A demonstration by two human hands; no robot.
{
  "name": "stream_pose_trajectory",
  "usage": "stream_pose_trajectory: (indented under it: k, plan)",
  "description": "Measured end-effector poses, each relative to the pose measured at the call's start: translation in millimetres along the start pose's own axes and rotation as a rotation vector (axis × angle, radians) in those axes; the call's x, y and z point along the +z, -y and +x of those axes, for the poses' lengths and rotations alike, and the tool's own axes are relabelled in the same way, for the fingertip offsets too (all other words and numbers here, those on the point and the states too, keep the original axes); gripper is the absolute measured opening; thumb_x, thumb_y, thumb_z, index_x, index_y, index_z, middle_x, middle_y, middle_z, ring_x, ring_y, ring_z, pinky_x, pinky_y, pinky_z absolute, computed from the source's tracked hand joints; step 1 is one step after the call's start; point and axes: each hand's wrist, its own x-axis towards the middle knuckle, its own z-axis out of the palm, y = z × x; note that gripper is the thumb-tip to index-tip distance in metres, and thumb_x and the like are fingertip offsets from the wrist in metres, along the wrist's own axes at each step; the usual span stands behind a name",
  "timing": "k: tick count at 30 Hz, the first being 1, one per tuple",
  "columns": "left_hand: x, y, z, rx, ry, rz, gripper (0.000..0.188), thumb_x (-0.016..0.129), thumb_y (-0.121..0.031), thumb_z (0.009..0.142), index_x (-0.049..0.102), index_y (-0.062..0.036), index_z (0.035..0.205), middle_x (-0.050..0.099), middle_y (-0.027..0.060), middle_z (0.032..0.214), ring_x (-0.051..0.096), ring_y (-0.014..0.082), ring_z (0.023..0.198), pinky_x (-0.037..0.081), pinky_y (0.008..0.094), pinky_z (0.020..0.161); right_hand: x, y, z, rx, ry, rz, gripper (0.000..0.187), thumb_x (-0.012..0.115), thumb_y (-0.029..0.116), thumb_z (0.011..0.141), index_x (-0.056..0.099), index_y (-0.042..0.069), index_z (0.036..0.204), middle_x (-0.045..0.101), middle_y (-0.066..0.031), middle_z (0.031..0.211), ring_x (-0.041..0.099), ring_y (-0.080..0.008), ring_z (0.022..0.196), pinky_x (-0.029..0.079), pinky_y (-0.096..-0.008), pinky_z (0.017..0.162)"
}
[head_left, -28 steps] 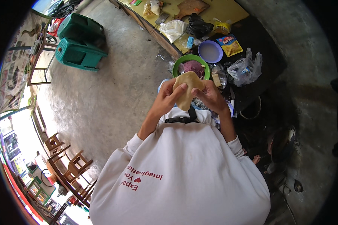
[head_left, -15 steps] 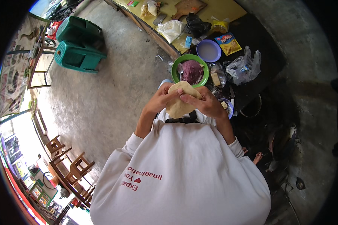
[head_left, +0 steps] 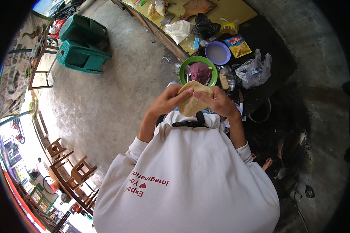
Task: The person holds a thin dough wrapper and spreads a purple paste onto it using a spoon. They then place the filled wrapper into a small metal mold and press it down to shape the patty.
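Observation:
Between my two hands hangs a flat, pale round of dough [head_left: 191, 105], held up in front of my white shirt. My left hand [head_left: 172, 98] pinches its left side, thumb lying on the face toward me. On the other side my right hand [head_left: 218, 101] grips it the same way, its thumb almost meeting the left one; the fingers behind the dough are hidden. Just beyond stands a green bowl [head_left: 181, 73] with a mound of purple mash [head_left: 201, 73] and a metal spoon [head_left: 188, 72] leaning in it.
Behind the green bowl are a purple bowl of whitish liquid [head_left: 217, 53], a yellow packet [head_left: 237, 46] and a clear plastic bag [head_left: 254, 70]. A yellow block [head_left: 224, 82] and a knife [head_left: 241, 100] lie at the right. Green plastic stools [head_left: 83, 56] stand on the floor to the left.
Both hands have moved slightly right and up with the dough. The dough is tilted a little differently, and the small bowl beside my right hand is now more covered.

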Motion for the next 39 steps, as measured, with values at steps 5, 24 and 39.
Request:
stream_pose_trajectory:
  k: [5, 24, 39]
  plan:
    - [3, -6, -3, -0.005, -0.035, -0.033, 0.041, 0.065, -0.037, 0.103, 0.069, 0.0028, 0.112, 0.066, -0.0021, 0.084, 0.057, 0.0036, 0.074, 0.047, 0.0236, 0.062, 0, 13, 2, -0.005, -0.115, -0.139, 0.037, 0.059, 0.03, 0.104, 0.074, -0.004, 0.098, 0.07, -0.0004, 0.076, 0.062, -0.0033, 0.074, 0.048, -0.0256, 0.064]
    - [5, 16, 0, 0.05, -0.027, -0.208, 0.029, 0.066, -0.027, 0.103, 0.066, -0.0002, 0.114, 0.068, -0.0034, 0.096, 0.06, 0.0025, 0.085, 0.05, 0.0221, 0.071, 0, 1, 7, 0.004, -0.039, 0.057, 0.033, 0.071, 0.028, 0.099, 0.074, -0.004, 0.106, 0.077, -0.0045, 0.092, 0.07, -0.0076, 0.087, 0.055, -0.0243, 0.077]
    - [10, 5, 7, 0.035, -0.11, -0.017, 0.038, 0.067, -0.036, 0.101, 0.069, 0.0017, 0.1, 0.061, -0.0039, 0.078, 0.051, 0.0032, 0.07, 0.041, 0.0239, 0.057, -1, -16, 6, -0.091, -0.146, 0.07, 0.031, 0.073, 0.029, 0.098, 0.076, -0.002, 0.105, 0.077, -0.0045, 0.092, 0.069, -0.0072, 0.084, 0.055, -0.024, 0.074]
